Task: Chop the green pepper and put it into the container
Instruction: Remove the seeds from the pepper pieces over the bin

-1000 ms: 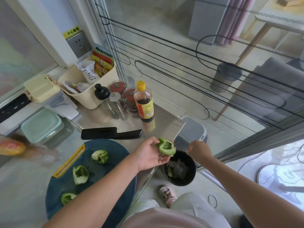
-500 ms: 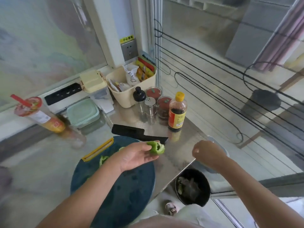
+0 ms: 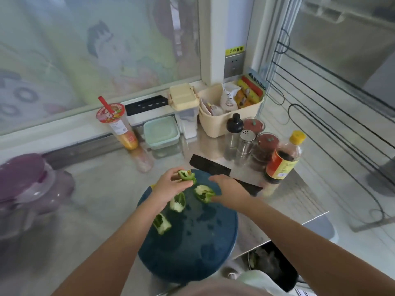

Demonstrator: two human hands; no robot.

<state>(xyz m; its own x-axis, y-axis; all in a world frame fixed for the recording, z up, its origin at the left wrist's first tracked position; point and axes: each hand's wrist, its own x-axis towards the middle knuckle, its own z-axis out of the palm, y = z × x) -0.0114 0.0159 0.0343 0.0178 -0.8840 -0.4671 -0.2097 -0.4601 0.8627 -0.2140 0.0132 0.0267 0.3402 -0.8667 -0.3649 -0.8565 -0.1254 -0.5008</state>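
Over a round dark-blue cutting board, the left hand pinches a green pepper piece above three more pepper pieces; the empty, relaxed right hand likely needs the black cleaver next, to chop.

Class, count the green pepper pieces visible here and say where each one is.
4. The left hand pinches one pepper piece; three lie on the blue cutting board: one beside the right hand, two along the left forearm. Arms may hide others.
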